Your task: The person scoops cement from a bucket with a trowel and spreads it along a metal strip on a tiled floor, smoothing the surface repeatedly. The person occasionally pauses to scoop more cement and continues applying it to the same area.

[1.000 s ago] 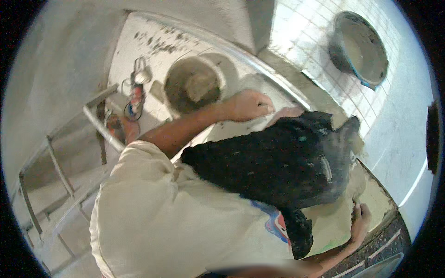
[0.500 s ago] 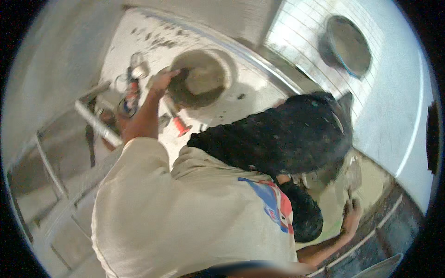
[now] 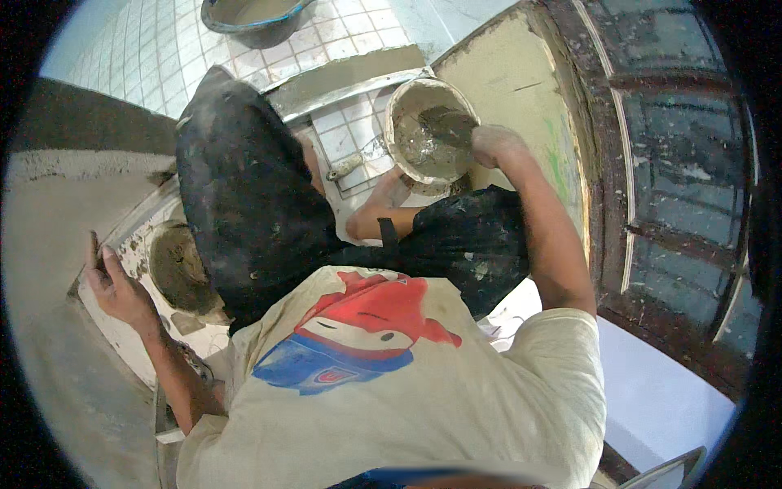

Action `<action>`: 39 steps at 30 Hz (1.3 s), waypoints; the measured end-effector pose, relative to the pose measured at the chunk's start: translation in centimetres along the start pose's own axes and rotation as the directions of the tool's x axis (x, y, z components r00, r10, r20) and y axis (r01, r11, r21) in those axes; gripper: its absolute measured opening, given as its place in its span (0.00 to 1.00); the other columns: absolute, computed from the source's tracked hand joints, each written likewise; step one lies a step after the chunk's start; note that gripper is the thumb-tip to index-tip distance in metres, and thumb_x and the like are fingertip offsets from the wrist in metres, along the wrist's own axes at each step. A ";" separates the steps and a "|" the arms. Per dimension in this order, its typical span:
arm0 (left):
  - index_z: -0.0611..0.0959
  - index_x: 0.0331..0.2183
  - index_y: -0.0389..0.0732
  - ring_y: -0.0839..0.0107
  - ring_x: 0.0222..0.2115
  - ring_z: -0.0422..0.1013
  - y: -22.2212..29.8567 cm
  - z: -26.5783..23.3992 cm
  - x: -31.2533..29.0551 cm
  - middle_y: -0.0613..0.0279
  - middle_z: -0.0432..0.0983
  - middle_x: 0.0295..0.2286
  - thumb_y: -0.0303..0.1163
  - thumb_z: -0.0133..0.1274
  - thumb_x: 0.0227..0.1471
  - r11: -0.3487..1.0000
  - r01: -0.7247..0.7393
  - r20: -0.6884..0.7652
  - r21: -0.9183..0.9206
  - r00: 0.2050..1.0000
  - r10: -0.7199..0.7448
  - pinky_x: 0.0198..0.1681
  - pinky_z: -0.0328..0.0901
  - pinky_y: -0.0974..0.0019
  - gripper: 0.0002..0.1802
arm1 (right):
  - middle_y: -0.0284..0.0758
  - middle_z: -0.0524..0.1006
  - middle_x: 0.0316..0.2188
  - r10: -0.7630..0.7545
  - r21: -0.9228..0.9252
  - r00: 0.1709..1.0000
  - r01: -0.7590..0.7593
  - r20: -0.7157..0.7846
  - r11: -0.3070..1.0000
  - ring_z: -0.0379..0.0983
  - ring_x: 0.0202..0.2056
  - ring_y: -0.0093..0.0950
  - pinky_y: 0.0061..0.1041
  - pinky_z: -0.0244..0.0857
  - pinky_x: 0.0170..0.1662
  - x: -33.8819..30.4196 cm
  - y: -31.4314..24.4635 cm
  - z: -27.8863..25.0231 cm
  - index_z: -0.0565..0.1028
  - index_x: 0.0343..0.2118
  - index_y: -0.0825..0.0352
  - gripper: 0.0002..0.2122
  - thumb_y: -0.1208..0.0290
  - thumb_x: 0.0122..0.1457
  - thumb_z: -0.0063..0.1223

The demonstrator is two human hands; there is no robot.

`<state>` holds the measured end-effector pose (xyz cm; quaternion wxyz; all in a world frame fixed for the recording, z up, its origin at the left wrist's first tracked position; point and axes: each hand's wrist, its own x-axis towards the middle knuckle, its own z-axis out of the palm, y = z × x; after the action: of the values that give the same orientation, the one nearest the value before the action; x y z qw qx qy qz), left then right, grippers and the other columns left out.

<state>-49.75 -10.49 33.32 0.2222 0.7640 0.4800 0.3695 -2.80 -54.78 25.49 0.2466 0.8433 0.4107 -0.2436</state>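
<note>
T-shirt, cream, red-and-blue print, lower centre of the frame. Trousers, black, pale-spotted, legs parted, at centre.

Left hand, at left: open, fingers apart, nothing seen in it; near a round bucket of grey-brown mortar, partly hidden by the trousers.

Right hand, upper right of centre, at the right rim of a pale bucket. Fingers appear curled; how tightly, and on what, cannot be told. Wet grey mortar inside the pale bucket, a dark patch beside the hand.

Bare foot, just below the pale bucket. Small tool, kind unclear, left of that bucket.

Panel, yellowish, upper right; dark-framed panes beyond it, right edge. Ledge, grey-topped, upper centre. White tiles behind it; blue-rimmed dark basin, top left of centre.
</note>
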 end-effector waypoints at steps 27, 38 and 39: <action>0.82 0.31 0.41 0.70 0.20 0.71 12.5 42.3 -15.3 0.66 0.75 0.24 0.23 0.55 0.48 0.625 0.762 0.950 0.169 -0.294 0.101 0.22 0.72 0.59 0.06 | 0.47 0.84 0.38 0.042 0.316 0.999 -0.043 0.009 0.948 0.83 0.43 0.45 0.41 0.76 0.49 2.7 -6.9 2.6 0.85 0.34 0.66 0.09 0.74 0.56 0.53; 0.78 0.54 0.41 0.68 0.33 0.75 12.3 41.5 -15.1 0.64 0.80 0.36 0.18 0.52 0.41 0.605 0.795 0.971 -0.044 -0.107 0.211 0.32 0.73 0.61 0.33 | 0.45 0.84 0.31 0.037 0.217 0.978 0.009 -0.204 0.976 0.84 0.38 0.40 0.41 0.78 0.41 0.2 -10.8 -1.0 0.85 0.32 0.64 0.09 0.72 0.56 0.52; 0.77 0.56 0.41 0.68 0.34 0.75 13.9 40.0 -14.6 0.63 0.80 0.38 0.18 0.52 0.41 0.602 0.794 0.968 -0.088 -0.075 0.241 0.32 0.73 0.61 0.36 | 0.44 0.84 0.31 0.102 0.235 0.968 -0.047 -0.228 0.971 0.84 0.37 0.39 0.41 0.78 0.40 -0.2 -9.4 -1.4 0.84 0.31 0.64 0.09 0.72 0.56 0.52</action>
<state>-14.61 -29.15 12.72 0.8339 0.4894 0.1667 -0.1932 -10.25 -48.92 24.66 0.1062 0.9040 0.3747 -0.1764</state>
